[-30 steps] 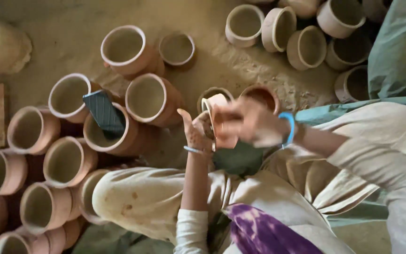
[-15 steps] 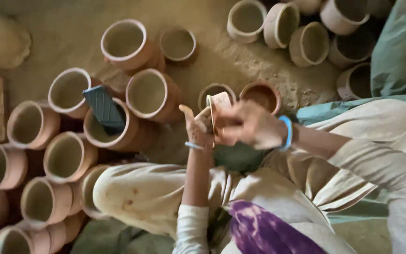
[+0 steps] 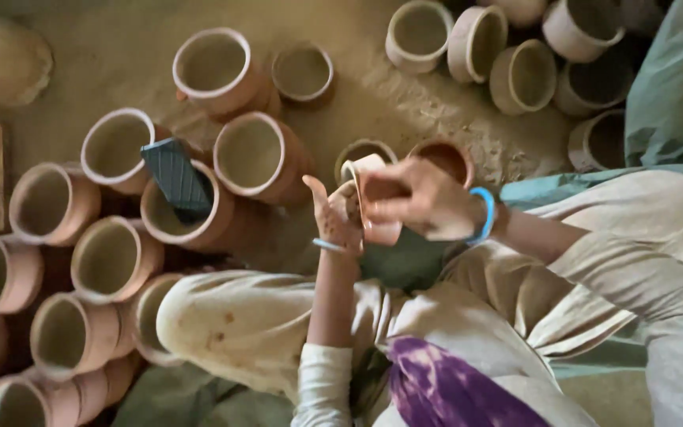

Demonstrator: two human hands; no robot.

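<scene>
The fingers of the right hand (image 3: 424, 198) are curled closed around a small clay cup (image 3: 373, 198), covering most of its side. The left hand (image 3: 333, 217) is pressed against the cup's near side with the thumb raised and the fingers bent; how firmly it grips cannot be told, as the cup hides the fingertips. The cup is held in the air above the lap, rim tilted toward the left hand, pale around the lip.

A blue bangle (image 3: 484, 215) sits on the right wrist, a thinner one on the left wrist. Directly behind the held cup, two small cups (image 3: 446, 158) stand on the sandy ground (image 3: 104, 55). To the left of the held cup, a cluster of larger clay pots (image 3: 250, 154) stands open-mouthed, and a dark ribbed block (image 3: 175, 178) rests across the rim of one. More pots (image 3: 523, 75) lie beyond the held cup, to its upper right, several tipped on their sides.

Judged from this: one cup is in work, held by both hands; many pots already stand formed, and nothing shows how many remain.
</scene>
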